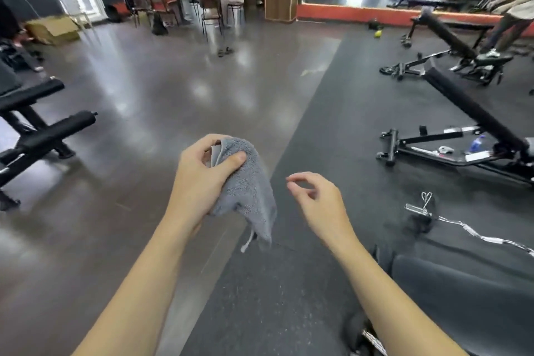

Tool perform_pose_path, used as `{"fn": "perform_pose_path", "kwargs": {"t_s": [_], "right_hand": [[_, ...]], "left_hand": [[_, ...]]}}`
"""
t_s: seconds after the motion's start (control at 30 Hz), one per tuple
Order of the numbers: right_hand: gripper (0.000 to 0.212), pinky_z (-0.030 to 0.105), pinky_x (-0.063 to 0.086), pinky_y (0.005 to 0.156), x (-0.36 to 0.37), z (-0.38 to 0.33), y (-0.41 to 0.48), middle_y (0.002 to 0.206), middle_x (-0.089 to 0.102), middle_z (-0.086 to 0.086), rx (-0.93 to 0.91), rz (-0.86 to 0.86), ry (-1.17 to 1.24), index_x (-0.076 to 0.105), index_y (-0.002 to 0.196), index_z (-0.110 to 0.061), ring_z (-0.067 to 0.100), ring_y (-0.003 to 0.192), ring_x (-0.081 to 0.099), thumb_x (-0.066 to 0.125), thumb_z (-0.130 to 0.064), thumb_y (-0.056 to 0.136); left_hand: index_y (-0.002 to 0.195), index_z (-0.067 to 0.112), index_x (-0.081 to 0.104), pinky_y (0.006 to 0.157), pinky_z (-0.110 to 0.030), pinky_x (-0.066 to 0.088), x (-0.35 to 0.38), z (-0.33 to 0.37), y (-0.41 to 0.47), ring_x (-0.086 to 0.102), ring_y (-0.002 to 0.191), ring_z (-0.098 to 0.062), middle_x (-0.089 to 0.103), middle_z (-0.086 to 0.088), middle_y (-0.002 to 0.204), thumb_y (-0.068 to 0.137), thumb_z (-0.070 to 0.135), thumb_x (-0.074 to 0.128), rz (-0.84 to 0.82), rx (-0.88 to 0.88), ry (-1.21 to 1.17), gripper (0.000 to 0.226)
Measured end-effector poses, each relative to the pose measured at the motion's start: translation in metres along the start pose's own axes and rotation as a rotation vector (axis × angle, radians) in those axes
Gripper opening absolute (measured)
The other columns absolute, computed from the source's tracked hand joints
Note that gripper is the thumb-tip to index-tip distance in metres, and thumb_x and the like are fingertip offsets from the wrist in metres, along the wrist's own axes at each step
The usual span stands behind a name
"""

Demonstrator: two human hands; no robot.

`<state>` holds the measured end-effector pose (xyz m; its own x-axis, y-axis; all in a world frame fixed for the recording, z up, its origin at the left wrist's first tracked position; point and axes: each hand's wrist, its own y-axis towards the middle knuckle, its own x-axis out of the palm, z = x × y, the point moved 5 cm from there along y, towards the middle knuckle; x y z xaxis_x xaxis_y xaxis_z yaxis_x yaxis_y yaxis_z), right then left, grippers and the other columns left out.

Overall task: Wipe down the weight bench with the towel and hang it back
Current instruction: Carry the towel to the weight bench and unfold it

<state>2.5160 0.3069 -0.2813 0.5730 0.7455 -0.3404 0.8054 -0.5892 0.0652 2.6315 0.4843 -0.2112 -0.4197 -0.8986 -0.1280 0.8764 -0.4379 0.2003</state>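
Observation:
My left hand point(202, 176) grips a bunched grey towel point(248, 191) in mid-air over the gym floor; the cloth hangs down past my wrist with a small loop dangling from it. To its right my right hand point(318, 199) hovers with nothing in it, fingers loosely curled and apart, a short gap from the towel. A black padded weight bench point(462, 292) fills the lower right corner, beside my right forearm. Part of it runs out of the frame.
An inclined black bench point(474, 113) stands at the right, another point(450, 35) behind it. A chrome curl bar point(462, 225) lies on the rubber mat. Black padded equipment point(37, 136) is at the left. A person point(511, 9) stands far right; tables and chairs point(208, 9) are at the back.

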Motion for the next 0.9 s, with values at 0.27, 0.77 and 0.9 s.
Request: {"fn": "perform_pose_path", "kwargs": {"t_s": [0.27, 0.77, 0.9], "right_hand": [[0.065, 0.039, 0.053, 0.101, -0.026, -0.017, 0.194, 0.116, 0.075, -0.007, 0.121, -0.177, 0.322, 0.060, 0.125, -0.023, 0.009, 0.110, 0.070, 0.082, -0.054, 0.072], [0.018, 0.047, 0.057, 0.085, -0.198, 0.058, 0.552, 0.107, 0.075, 0.016, 0.083, -0.072, 0.048, 0.075, 0.103, -0.016, 0.019, 0.097, 0.068, 0.063, -0.006, 0.094], [0.026, 0.030, 0.054, 0.079, -0.270, 0.085, 0.619, 0.096, 0.078, 0.003, -0.023, 0.038, -0.035, 0.078, 0.100, -0.015, 0.011, 0.090, 0.068, 0.067, 0.005, 0.087]], "left_hand": [[0.143, 0.034, 0.051, 0.085, -0.019, 0.059, 0.139, -0.035, 0.176, 0.073, 0.104, -0.009, 0.072, 0.008, 0.123, 0.105, 0.048, 0.035, -0.298, -0.077, -0.113, 0.044], [0.115, 0.021, 0.076, 0.089, -0.021, 0.054, 0.362, -0.126, 0.543, 0.070, 0.107, -0.007, 0.078, 0.001, 0.115, 0.092, 0.012, 0.070, -0.889, -0.067, -0.158, 0.026], [0.102, 0.014, 0.078, 0.086, -0.026, 0.055, 0.455, -0.136, 0.602, 0.070, 0.097, -0.010, 0.078, 0.002, 0.101, 0.084, 0.020, 0.077, -0.979, -0.065, -0.137, 0.019]]}}
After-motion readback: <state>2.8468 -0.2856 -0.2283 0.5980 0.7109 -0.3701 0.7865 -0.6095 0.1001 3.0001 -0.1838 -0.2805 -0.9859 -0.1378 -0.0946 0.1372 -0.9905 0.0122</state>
